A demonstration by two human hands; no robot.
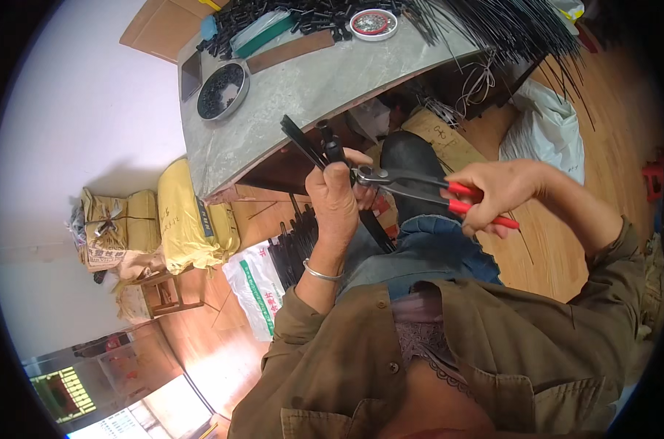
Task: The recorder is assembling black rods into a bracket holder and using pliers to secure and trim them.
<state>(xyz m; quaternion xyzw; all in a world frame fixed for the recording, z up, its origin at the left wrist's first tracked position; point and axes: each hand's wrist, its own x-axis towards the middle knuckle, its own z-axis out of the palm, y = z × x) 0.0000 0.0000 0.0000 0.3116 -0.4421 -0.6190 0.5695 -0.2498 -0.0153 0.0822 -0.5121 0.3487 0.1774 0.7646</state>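
Observation:
My left hand (333,201), a silver bangle on its wrist, is closed round a bundle of black rods (303,140). The rods look like a folded umbrella frame; they stick out above the fist and run down below it toward my lap. A thicker black tubular piece (333,150) stands up beside them at the thumb. To the right, my right hand (493,194) is wrapped round the red grips of end-cutting pliers (412,181). The pliers' metal jaws touch or nearly touch the bundle beside my left fingers; what lies between them is hidden.
On the grey table (295,84) are a bowl of small black parts (224,91), a white dish of small metal pieces (374,25), a brown wooden strip (289,51) and piled black rods (508,29). More black frames (292,245) lie by my left forearm. Yellow sacks (182,219) stand left.

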